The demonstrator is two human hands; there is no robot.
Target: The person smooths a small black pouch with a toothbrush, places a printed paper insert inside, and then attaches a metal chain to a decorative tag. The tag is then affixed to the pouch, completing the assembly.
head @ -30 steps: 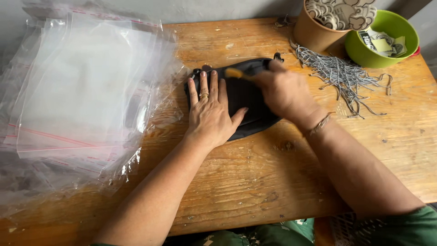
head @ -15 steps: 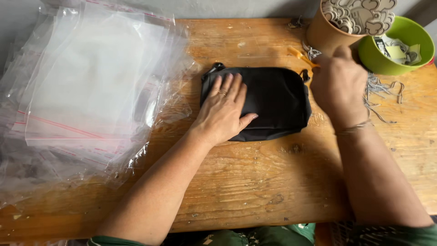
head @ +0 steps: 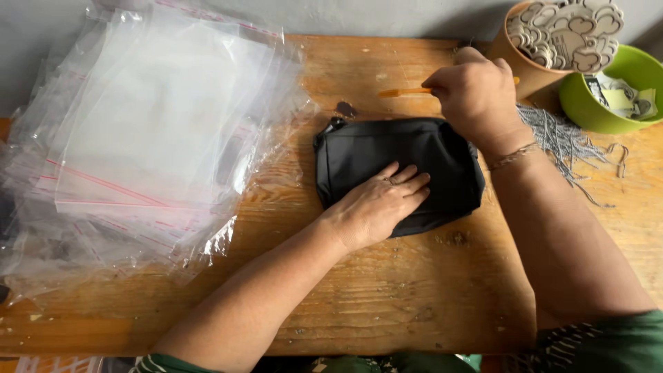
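Head view: left hand [head: 378, 205], fingers flat and together, presses on a black rectangular fabric pouch [head: 397, 169] lying on the worn wooden tabletop [head: 387, 290]. Right hand [head: 476, 97], just beyond the pouch, pinches a thin orange stick [head: 404, 91]. Clear plastic zip bags with red strips [head: 152, 138] are stacked left of the left hand. Lime-green plastic bowl [head: 611, 103] sits right of the right hand.

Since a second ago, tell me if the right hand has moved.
Yes. The right hand lifted off the black pouch toward the table's far edge, nearer the brown cup.
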